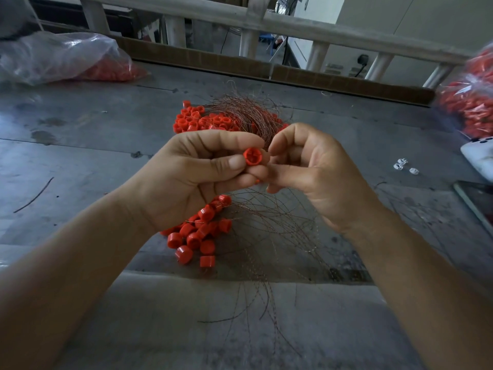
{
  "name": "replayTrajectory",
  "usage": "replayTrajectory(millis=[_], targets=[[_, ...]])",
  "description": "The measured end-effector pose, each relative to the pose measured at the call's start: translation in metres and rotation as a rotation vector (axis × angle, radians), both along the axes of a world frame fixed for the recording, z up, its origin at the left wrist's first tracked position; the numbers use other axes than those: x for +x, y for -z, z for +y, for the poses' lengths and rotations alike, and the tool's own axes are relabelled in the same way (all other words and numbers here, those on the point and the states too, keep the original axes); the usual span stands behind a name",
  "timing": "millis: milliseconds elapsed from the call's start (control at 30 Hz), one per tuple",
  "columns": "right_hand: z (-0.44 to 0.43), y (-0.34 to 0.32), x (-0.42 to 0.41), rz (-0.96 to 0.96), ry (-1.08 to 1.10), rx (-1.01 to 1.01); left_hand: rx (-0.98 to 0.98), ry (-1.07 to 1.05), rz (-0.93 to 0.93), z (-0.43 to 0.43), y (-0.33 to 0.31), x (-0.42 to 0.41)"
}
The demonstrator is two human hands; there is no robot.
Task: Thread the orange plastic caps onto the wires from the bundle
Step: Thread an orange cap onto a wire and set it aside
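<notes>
The left hand [192,172] is holding one orange cap [252,156] above the middle of the table [80,145], pinching it between thumb and fingertips with its open, cross-ribbed end facing the camera. The right hand [309,169] is hovering just beside the cap, its fingers curling inward and their tips meeting at the cap's edge; whether a wire is lying between them is too fine to tell.

Beyond the hands, the wire bundle [245,113] is lying in a reddish-brown arc over a heap of loose caps [202,120]. Below the hands, a second cluster of caps [200,233] is sitting on the table beside thin wires [269,236] fanning toward the near edge.

A clear bag of caps [61,57] is slumping at far left, another bag [469,102] at far right. Small white parts [401,164] are lying near the right bag.
</notes>
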State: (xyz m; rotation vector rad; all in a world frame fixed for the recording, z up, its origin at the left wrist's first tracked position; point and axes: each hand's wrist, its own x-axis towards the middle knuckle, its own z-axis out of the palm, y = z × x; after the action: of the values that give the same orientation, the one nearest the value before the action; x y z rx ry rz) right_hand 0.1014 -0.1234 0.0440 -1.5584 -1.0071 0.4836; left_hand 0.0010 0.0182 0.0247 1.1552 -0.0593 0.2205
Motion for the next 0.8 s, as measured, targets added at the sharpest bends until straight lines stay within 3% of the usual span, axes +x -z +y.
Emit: replayTrajectory(millis=[200, 333, 400, 533, 800], targets=[[-0.002, 0.000, 0.016, -0.033, 0.069, -0.058, -0.056, -0.045, 0.023, -0.001, 0.001, 0.002], [-0.011, 0.006, 0.056, -0.432, 0.502, -0.180, -0.088, -0.070, 0.028, 0.001, 0.002, 0.002], [-0.013, 0.012, 0.072, -0.521, 0.607, -0.277, -0.093, -0.066, 0.024, 0.001, 0.002, 0.001], [-0.010, 0.032, 0.084, -0.561, 0.572, -0.463, -0.098, -0.064, 0.022, 0.001, 0.002, 0.000], [0.002, 0.044, 0.083, -0.648, 0.469, -0.545, -0.101, -0.074, 0.025, 0.001, 0.000, 0.000]])
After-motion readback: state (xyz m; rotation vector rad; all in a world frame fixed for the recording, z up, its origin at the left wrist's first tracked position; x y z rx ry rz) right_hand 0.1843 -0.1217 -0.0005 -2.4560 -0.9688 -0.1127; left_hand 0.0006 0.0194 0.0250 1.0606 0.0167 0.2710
